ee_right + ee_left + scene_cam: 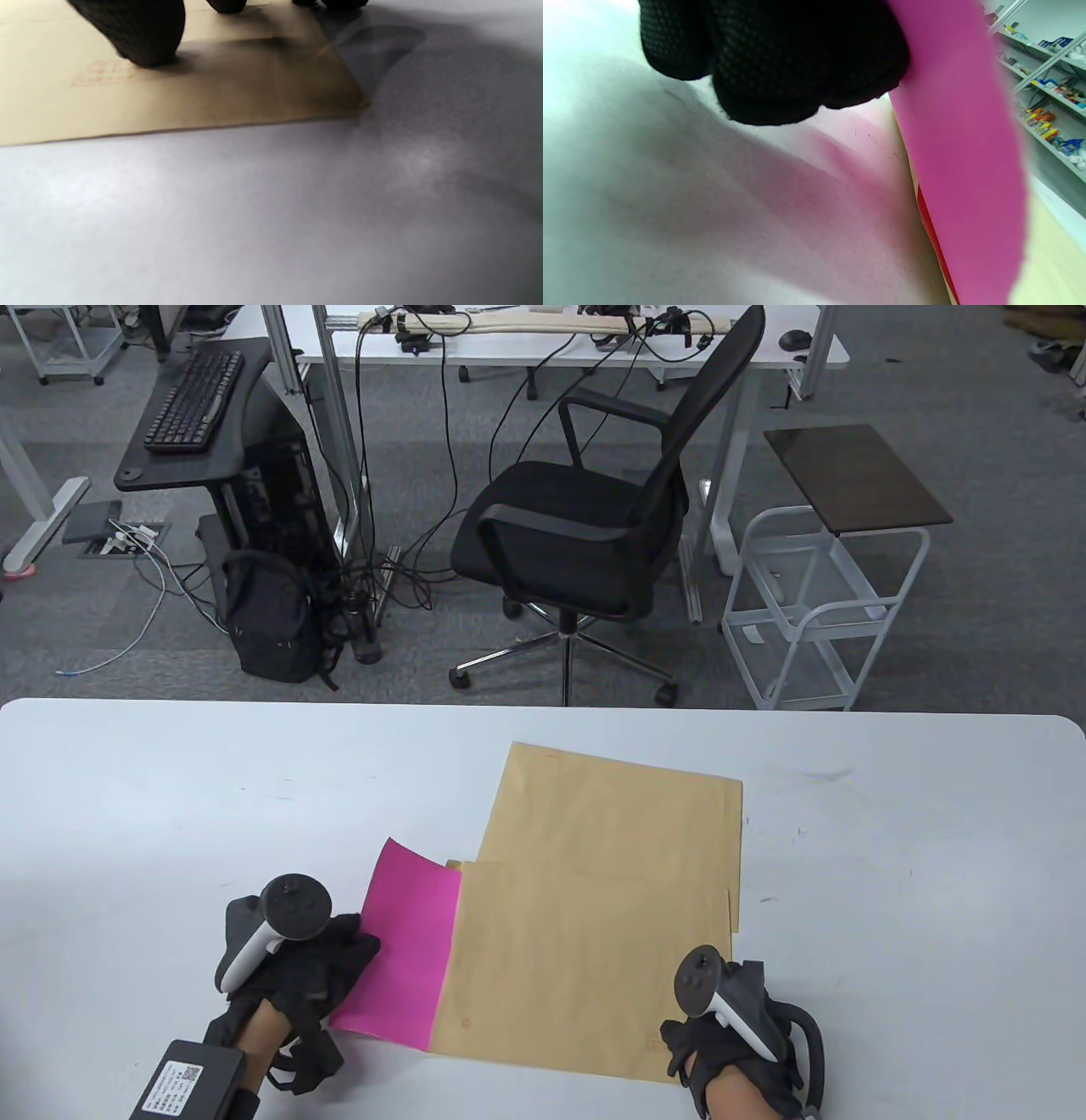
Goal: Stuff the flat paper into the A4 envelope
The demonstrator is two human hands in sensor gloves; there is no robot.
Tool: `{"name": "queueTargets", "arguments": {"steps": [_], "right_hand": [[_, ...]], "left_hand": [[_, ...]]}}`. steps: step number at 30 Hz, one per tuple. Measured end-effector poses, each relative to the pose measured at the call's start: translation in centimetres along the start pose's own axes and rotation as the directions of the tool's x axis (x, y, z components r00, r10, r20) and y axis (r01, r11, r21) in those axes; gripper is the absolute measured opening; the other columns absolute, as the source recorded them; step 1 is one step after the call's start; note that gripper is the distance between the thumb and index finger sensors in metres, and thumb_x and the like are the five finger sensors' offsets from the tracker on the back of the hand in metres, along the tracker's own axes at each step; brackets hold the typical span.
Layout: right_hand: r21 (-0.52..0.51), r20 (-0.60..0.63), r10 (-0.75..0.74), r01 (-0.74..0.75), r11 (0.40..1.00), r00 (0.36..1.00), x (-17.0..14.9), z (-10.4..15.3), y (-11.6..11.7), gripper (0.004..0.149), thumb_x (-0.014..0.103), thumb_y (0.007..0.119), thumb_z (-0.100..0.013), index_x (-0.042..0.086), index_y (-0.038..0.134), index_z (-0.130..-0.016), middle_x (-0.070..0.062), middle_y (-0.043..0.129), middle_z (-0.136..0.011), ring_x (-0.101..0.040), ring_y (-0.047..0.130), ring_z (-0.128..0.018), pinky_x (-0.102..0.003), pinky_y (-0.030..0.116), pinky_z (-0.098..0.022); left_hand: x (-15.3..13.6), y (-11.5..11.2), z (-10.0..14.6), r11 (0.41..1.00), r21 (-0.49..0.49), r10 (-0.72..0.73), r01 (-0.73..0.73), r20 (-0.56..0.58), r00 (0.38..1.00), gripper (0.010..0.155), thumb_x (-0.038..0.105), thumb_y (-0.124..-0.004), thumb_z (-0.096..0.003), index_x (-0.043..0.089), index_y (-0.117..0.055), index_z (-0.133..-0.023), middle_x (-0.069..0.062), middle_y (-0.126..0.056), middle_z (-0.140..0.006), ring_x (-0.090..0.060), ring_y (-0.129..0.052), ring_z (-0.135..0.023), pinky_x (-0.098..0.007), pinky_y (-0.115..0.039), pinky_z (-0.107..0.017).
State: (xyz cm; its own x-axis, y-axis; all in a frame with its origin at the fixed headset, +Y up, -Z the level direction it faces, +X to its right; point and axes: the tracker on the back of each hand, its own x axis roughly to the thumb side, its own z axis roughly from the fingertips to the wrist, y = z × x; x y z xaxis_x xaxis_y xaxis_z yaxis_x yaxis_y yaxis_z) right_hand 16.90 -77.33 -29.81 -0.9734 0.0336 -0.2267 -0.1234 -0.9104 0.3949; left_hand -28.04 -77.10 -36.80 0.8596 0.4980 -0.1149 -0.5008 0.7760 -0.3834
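Observation:
A pink sheet of paper (407,950) sticks out of the left, open end of a brown A4 envelope (577,967) lying near the table's front edge. My left hand (318,959) holds the sheet's left edge; in the left wrist view the gloved fingers (780,55) grip the pink sheet (963,161), which is lifted off the table. My right hand (721,1035) rests on the envelope's near right corner; in the right wrist view a fingertip (140,34) presses on the envelope (191,93).
A second brown envelope (611,814) lies behind the first, partly under it. The white table (170,814) stretches left and right. Beyond its far edge stand an office chair (585,517) and a white cart (831,594).

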Motion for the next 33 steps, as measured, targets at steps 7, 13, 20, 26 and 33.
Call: {"name": "queueTargets", "arguments": {"steps": [7,13,20,26,33], "right_hand": [[0.001,-0.001,-0.002,0.002,1.0,1.0,-0.1,-0.1,-0.1,0.072,0.058,0.078,-0.048,0.04,0.044,-0.109,-0.013,0.036,-0.11,-0.044,0.049,-0.101,-0.064,0.05,-0.068],[0.005,-0.005,-0.007,0.007,1.0,1.0,-0.3,-0.1,-0.1,0.073,0.058,0.078,-0.048,0.04,0.043,-0.109,-0.01,0.035,-0.11,-0.042,0.048,-0.102,-0.064,0.05,-0.069],[0.002,-0.004,-0.01,0.01,1.0,1.0,-0.4,-0.1,-0.1,0.073,0.058,0.078,-0.047,0.04,0.044,-0.109,-0.01,0.036,-0.11,-0.042,0.049,-0.101,-0.064,0.051,-0.068],[0.001,-0.005,-0.015,0.015,1.0,1.0,-0.5,-0.2,-0.1,0.073,0.058,0.079,-0.047,0.04,0.045,-0.108,-0.01,0.037,-0.11,-0.041,0.05,-0.101,-0.064,0.051,-0.068],[0.004,-0.006,-0.019,0.019,1.0,1.0,-0.6,-0.2,-0.1,0.073,0.057,0.08,-0.047,0.04,0.045,-0.108,-0.009,0.036,-0.11,-0.041,0.05,-0.101,-0.064,0.051,-0.068]], "left_hand": [[1.0,-1.0,-0.3,1.0,-0.002,-0.019,0.019,-0.02,1.0,0.047,0.044,-0.072,-0.0454,0.019,-0.085,-0.083,0.017,-0.103,-0.044,-0.012,-0.11,-0.028,-0.042,-0.091,-0.051],[1.5,-1.4,-0.5,0.999,0.003,-0.047,0.047,-0.009,0.999,0.047,0.044,-0.073,-0.0451,0.019,-0.086,-0.083,0.018,-0.103,-0.044,-0.012,-0.11,-0.028,-0.042,-0.091,-0.05],[1.9,-1.7,-0.8,0.998,0.015,-0.067,0.068,-0.025,0.997,0.047,0.044,-0.073,-0.0452,0.019,-0.086,-0.082,0.018,-0.103,-0.044,-0.012,-0.11,-0.027,-0.042,-0.091,-0.049],[1.8,-1.6,-1.1,0.999,0.001,-0.041,0.041,-0.003,0.999,0.046,0.044,-0.073,-0.0453,0.021,-0.086,-0.083,0.017,-0.103,-0.044,-0.013,-0.109,-0.028,-0.042,-0.091,-0.048],[1.1,-1.2,-1.4,0.999,-0.029,0.027,-0.026,0.032,0.999,0.044,0.042,-0.074,-0.045,0.025,-0.087,-0.084,0.016,-0.104,-0.044,-0.013,-0.109,-0.028,-0.043,-0.09,-0.049]]}}
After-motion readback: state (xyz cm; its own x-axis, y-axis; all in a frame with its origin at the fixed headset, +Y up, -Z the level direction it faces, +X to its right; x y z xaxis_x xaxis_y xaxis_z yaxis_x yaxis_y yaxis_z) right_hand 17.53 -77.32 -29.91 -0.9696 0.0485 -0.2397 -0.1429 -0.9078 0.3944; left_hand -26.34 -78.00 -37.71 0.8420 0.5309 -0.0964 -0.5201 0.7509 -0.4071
